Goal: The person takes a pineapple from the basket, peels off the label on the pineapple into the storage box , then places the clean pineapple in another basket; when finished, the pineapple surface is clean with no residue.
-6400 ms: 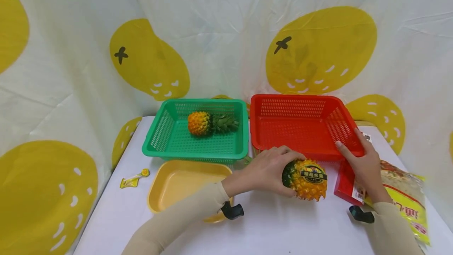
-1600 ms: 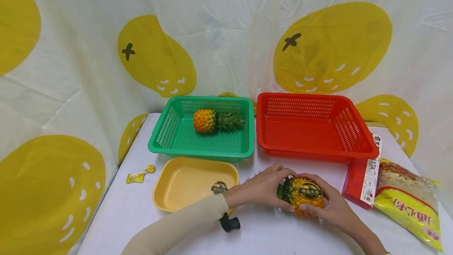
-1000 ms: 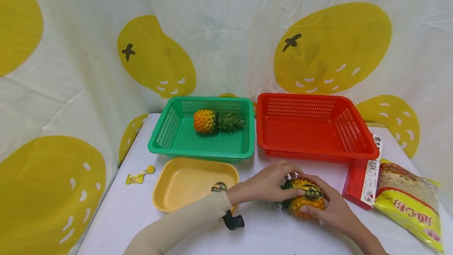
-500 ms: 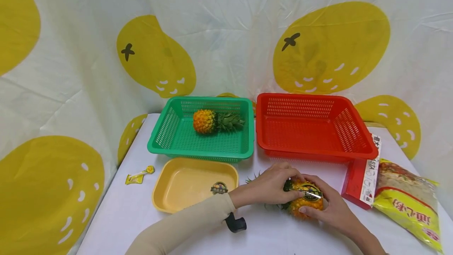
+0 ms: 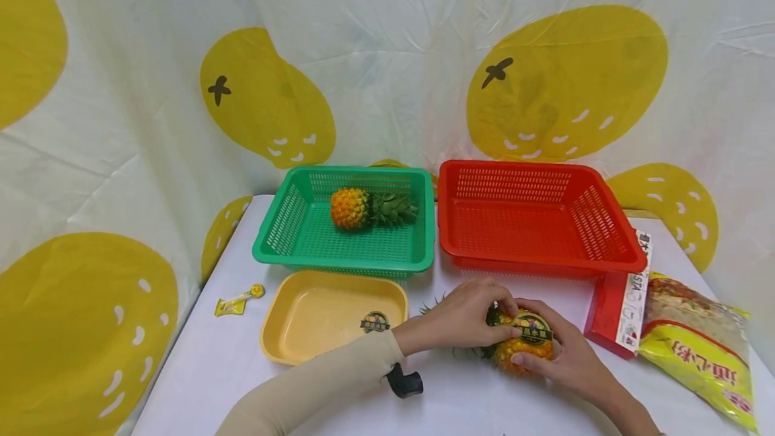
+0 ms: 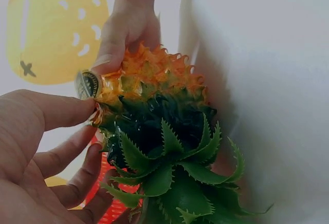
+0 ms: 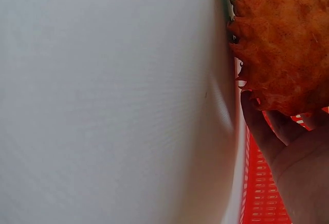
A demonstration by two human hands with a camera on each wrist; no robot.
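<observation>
In the head view, a small pineapple [image 5: 507,358] lies on the white table, its orange end to the right. A round black-and-gold label [image 5: 534,330] with a banner is on its upper side. My left hand [image 5: 469,318] pinches the label's left end by thumb and finger; in the left wrist view the label [image 6: 88,84] stands partly away from the skin. The other left fingers spread near the green leaves [image 6: 175,183]. My right hand [image 5: 569,355] grips the pineapple's orange end, thumb in front. In the right wrist view its fingers curl against the spiky fruit [image 7: 282,44].
A similar label [image 5: 375,321] lies in the yellow tray [image 5: 275,345]. Another pineapple [image 5: 350,208] is in the green basket [image 5: 266,258]. The red basket [image 5: 514,262] stands behind my hands. A pasta box [image 5: 608,315], a yellow bag [image 5: 696,355] and a lollipop [image 5: 257,290] are around.
My right hand has left the red basket's corner and now grips the pineapple. My left hand has shifted from holding the fruit to the label's end. Little differs over the last second.
</observation>
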